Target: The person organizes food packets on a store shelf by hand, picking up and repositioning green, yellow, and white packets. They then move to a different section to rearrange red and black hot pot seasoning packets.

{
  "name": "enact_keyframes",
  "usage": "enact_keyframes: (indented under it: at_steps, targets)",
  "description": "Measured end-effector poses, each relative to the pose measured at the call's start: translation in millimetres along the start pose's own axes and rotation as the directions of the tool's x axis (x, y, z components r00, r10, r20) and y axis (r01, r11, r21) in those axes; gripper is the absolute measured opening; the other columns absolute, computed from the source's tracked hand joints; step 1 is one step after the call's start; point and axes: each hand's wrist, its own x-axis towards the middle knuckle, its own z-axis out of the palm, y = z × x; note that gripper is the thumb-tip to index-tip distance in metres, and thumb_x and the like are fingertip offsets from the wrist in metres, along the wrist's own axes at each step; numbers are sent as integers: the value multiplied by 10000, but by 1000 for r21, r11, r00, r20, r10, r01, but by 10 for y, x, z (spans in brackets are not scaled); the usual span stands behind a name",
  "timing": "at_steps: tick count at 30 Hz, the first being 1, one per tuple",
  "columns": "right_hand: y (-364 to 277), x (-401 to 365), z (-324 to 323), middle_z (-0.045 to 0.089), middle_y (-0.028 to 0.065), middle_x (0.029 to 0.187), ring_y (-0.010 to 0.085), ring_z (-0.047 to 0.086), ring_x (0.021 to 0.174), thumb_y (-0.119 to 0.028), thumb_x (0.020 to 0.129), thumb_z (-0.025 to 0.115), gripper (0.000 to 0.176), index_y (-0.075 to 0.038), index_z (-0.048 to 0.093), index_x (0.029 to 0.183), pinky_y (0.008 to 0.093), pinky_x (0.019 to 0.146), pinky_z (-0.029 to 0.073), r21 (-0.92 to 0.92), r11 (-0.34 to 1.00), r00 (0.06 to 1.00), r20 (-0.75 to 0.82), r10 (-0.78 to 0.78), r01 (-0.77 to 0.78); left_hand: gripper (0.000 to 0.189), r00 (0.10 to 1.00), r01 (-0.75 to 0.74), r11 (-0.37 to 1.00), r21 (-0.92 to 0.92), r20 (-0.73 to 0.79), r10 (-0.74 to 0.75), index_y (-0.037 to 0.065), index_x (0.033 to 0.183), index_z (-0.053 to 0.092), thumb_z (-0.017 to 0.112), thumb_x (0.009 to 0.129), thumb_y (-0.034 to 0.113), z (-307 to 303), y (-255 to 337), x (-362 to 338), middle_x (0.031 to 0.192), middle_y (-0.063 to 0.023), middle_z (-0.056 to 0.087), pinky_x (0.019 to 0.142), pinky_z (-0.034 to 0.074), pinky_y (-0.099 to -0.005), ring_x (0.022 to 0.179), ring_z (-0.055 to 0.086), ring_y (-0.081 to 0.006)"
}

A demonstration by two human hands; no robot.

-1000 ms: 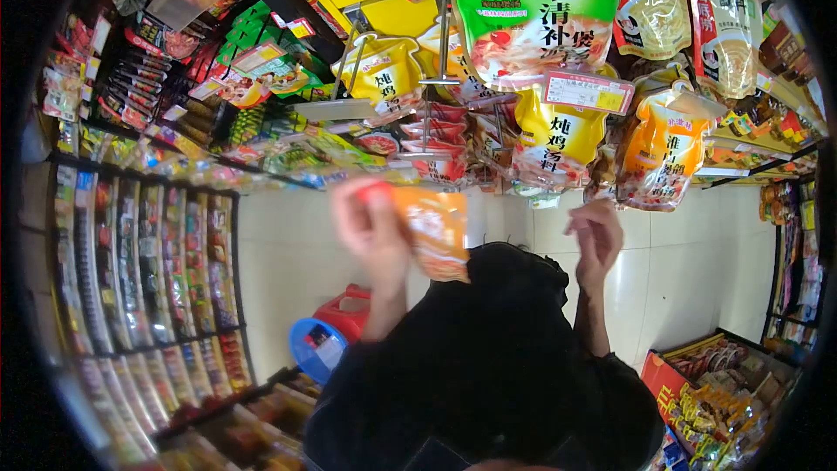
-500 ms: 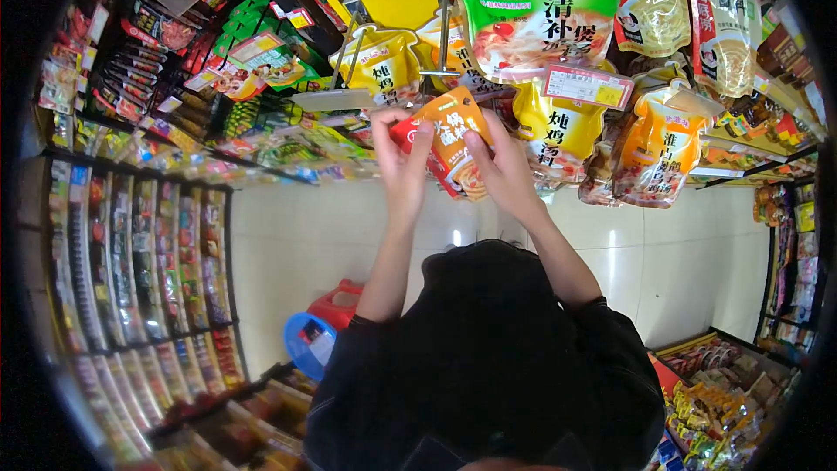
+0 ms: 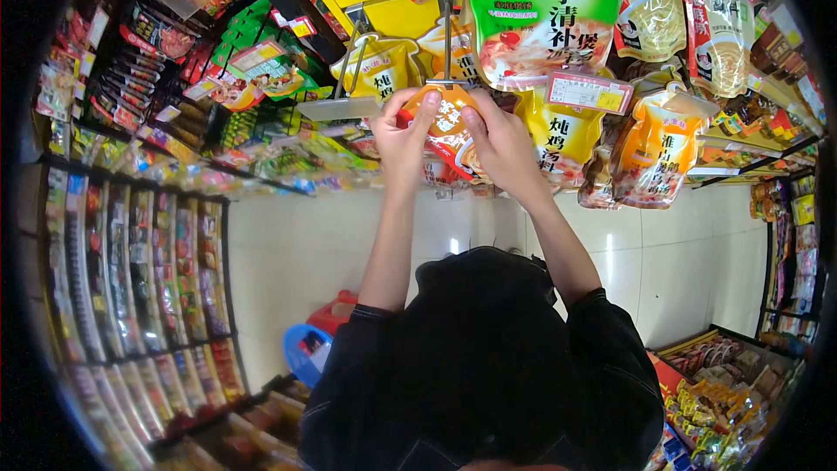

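Observation:
Both hands hold an orange and red sauce pouch [image 3: 452, 126] with a picture of food near its bottom. My left hand [image 3: 402, 138] grips its left side, the thumb lying on the front. On the right side my right hand [image 3: 502, 145] closes round the edge, thumb also on the front. The pouch's top edge is right at the end of a metal display hook [image 3: 447, 39]. Behind and left of it hangs a yellow soup-seasoning pouch [image 3: 377, 65]. Close to my right hand is another yellow pouch [image 3: 558, 135].
A large green and white pouch [image 3: 542, 0] hangs above, over a price tag [image 3: 588, 92]. An orange pouch [image 3: 660, 144] hangs at the right. Shelves of packets [image 3: 144, 270] line the left. A blue basin [image 3: 305, 354] and a red stool [image 3: 334, 310] stand on the tiled floor [image 3: 602, 253].
Both hands have raised the pouch slightly and brought its top to the hook's end. The pouch now looks shorter, its top tilted away from me.

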Motion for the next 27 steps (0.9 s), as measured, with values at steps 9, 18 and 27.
enact_keyframes:
  at_steps: [9,18,27]
  targets:
    - [31,11,145,729,229,1073,442,707,958,-249,1051,586,334,-77,564,1336,510,804,550,123,989,964,-264,-47,81,141,996,-67,997,-41,-66,64,-7,984,718,783,941,111,120,-110,79,916,-8,712,751,493,-214,818,604,-43]
    - [97,47,250,712,187,1163,411,715,947,-134,1002,632,331,-113,630,1332,468,822,574,-69,989,942,-301,-147,133,153,996,-63,998,31,-56,65,6,1007,715,774,954,137,114,-133,222,912,10,697,751,485,-218,816,586,-40]
    - [-21,63,312,575,208,1366,410,616,1177,-65,946,654,370,-28,624,1313,487,995,502,-335,941,954,-264,-143,49,241,986,-118,941,318,-75,149,0,999,738,808,912,213,139,-334,658,810,-73,715,684,502,-269,716,605,-99]
